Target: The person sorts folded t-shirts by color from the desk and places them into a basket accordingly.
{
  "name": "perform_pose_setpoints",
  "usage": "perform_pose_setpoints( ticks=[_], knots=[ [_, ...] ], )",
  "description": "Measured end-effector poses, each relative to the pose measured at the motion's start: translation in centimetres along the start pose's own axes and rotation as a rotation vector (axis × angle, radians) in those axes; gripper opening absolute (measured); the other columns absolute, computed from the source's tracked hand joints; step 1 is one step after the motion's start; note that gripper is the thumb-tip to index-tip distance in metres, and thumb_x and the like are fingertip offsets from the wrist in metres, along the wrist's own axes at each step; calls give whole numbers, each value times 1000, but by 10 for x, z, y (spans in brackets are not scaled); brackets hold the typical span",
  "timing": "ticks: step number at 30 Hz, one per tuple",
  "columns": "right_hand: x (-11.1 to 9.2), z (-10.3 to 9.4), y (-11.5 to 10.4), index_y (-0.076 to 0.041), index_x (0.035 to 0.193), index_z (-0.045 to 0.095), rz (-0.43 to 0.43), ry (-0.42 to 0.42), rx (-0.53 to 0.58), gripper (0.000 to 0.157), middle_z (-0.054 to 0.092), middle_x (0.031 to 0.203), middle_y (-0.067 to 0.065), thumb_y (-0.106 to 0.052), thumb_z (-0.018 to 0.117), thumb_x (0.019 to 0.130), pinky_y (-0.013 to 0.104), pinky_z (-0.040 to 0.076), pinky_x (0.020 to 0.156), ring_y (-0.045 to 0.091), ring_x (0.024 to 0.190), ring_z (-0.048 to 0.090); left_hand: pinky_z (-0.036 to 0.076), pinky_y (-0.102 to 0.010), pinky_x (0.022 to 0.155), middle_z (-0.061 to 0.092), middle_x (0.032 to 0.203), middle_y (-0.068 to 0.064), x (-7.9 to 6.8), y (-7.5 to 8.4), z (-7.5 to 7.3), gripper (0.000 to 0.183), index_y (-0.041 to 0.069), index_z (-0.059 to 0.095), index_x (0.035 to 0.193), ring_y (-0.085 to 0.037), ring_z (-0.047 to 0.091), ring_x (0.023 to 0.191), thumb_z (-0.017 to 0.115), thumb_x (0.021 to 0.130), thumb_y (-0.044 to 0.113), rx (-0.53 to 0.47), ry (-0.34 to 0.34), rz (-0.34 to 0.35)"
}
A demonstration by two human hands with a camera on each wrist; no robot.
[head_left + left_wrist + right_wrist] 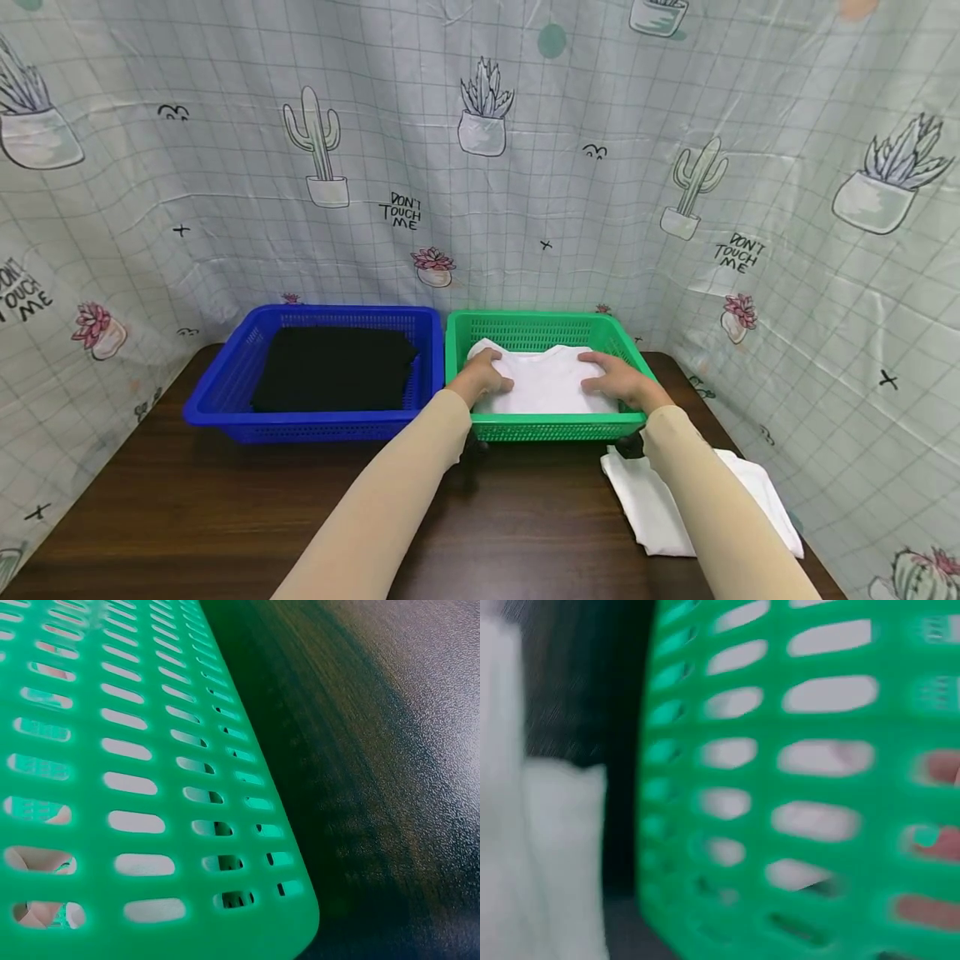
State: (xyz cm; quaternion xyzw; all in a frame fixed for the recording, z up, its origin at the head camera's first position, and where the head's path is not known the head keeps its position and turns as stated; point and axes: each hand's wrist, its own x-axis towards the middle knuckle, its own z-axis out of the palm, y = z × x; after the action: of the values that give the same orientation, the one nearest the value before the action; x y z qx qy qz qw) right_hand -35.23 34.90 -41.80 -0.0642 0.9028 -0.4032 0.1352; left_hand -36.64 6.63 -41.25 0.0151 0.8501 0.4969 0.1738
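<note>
A folded white garment (551, 383), with a curved edge like a neckline at its far side, lies in the green plastic basket (551, 429). My left hand (482, 377) rests on its left side, thumb and fingers spread apart on the cloth. On the right side my right hand (621, 383) touches the cloth in much the same way. In both wrist views the slotted basket wall (180, 750) covers most of the hand. Bits of fingers (937, 911) show through the slots in the right wrist view.
Left of the green basket stands a blue basket (315, 427) holding folded black cloth (333, 371). Another folded white cloth (660, 521) lies on the brown wooden table (525, 517), under the right forearm. A patterned curtain (487, 217) hangs behind and at both sides.
</note>
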Motion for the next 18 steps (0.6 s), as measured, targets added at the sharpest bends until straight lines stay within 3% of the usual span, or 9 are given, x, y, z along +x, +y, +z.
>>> perform_pose_setpoints(
  ticks=[4,8,11,14,18],
  knots=[
    [-7,-4,-8,-4,154,26,11,-70,43,66,10,160,22,-16,60,98,58,21,113,42,146,9,31,-48,111,36,151,-17,-2,2,-3,68,11,39,148,-32,35,138,73,89,14,-30,-36,0],
    [-22,-13,-18,-11,154,27,23,-109,-31,67,10,161,20,-27,60,98,60,22,112,42,147,9,31,-48,112,36,150,-18,-7,4,-6,71,12,32,151,-33,37,137,70,92,17,-37,-94,0],
    [-37,-24,-28,-19,153,32,7,-108,-80,63,15,161,16,-35,59,98,60,25,111,41,146,14,33,-48,111,38,149,-19,-15,7,-8,73,12,28,152,-34,39,136,70,92,18,-12,-129,38],
    [-54,-37,-37,-24,150,36,-48,-93,-79,58,24,158,13,-37,59,98,58,29,110,40,144,22,34,-50,109,35,151,-18,-27,14,-11,75,13,28,153,-34,35,138,70,92,21,59,-140,96],
    [-80,-56,-47,-21,148,40,-161,-64,-52,55,34,154,12,-33,60,98,54,37,106,41,140,30,36,-53,107,24,158,-16,-46,28,-16,75,19,27,153,-36,25,143,69,92,27,130,-141,154]
  ],
)
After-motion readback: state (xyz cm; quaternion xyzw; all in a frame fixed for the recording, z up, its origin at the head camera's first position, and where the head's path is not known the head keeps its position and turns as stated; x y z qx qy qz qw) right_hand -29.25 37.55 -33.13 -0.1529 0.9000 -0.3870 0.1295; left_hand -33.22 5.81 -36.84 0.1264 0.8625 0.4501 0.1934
